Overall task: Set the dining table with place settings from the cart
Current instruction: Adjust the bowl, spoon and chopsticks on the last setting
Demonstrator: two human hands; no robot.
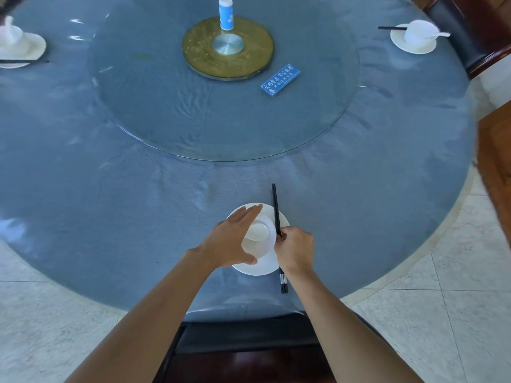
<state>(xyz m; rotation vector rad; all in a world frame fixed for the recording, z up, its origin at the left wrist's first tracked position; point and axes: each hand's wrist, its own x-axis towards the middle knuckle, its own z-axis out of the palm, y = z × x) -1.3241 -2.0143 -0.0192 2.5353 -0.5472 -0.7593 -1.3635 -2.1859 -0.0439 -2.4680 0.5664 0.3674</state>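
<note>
Steadying the white bowl on its plate at the table's six o'clock edge, the left hand cups it, fingers half spread. At three o'clock of the bowl, the right hand pinches the black chopsticks; dragging them sideways could knock the bowl or skew the pair.

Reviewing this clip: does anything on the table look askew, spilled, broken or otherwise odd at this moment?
Nothing looks spilled or broken. The near white bowl sits tilted on its white plate only because the left hand is holding it, while the right hand holds the black chopsticks lying across the plate's right edge.
</note>
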